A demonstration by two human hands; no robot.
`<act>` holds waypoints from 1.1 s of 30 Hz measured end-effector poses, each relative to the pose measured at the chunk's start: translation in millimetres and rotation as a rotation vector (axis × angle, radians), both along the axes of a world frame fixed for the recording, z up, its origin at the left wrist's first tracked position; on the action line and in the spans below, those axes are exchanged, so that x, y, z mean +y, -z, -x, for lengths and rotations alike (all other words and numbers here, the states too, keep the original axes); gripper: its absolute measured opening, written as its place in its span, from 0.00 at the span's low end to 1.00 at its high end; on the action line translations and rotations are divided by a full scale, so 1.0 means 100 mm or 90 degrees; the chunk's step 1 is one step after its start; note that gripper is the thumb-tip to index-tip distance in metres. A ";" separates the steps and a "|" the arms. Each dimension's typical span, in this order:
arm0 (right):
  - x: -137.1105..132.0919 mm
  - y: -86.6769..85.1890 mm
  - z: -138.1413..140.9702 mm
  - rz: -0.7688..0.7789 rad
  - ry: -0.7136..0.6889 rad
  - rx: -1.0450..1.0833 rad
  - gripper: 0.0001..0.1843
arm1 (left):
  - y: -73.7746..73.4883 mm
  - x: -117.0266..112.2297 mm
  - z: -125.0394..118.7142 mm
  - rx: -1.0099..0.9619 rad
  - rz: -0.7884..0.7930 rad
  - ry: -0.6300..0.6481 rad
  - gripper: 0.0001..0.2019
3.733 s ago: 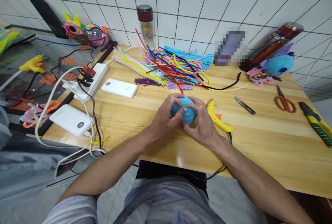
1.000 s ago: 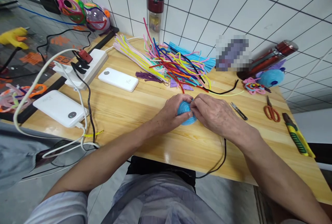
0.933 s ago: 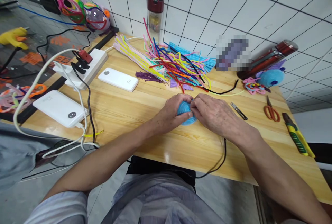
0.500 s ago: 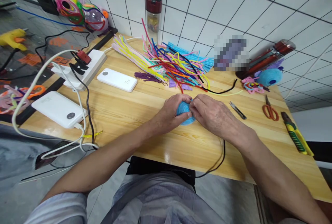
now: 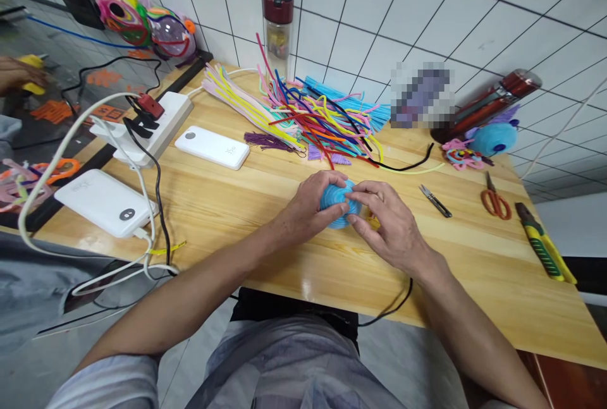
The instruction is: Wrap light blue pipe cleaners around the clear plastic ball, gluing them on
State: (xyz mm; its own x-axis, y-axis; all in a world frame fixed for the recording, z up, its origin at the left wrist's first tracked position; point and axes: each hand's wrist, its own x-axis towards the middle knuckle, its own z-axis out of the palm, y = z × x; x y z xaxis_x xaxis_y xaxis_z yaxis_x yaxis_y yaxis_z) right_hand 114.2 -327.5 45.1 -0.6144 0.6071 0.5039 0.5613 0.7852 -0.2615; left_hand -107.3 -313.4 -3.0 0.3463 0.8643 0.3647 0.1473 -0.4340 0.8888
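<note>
While both hands, left hand (image 5: pixel 310 207) and right hand (image 5: pixel 391 229), hold the blue pipe-cleaner ball (image 5: pixel 337 203) near the table's (image 5: pixel 474 270) front edge, it looks light and soft, best gripped by its sides.

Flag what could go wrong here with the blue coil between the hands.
1. The yellow glue gun lies mostly hidden under the right hand; if hot, it might burn the palm.
2. Its black cord hangs off the wooden table by that forearm and could snag.
3. The left hand and the right pinch the blue pipe-cleaner coil; it may slip or unwind.
</note>
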 end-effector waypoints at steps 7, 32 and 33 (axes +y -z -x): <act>0.03 0.14 0.02 -0.008 0.023 0.042 0.16 | -0.02 -0.04 0.03 -0.010 0.016 0.012 0.16; 0.08 0.15 0.12 0.029 0.071 0.174 0.08 | 0.01 -0.03 0.04 -0.016 0.023 0.004 0.12; 0.08 0.14 0.12 0.031 0.074 0.170 0.08 | 0.02 -0.03 0.04 -0.015 0.022 0.007 0.12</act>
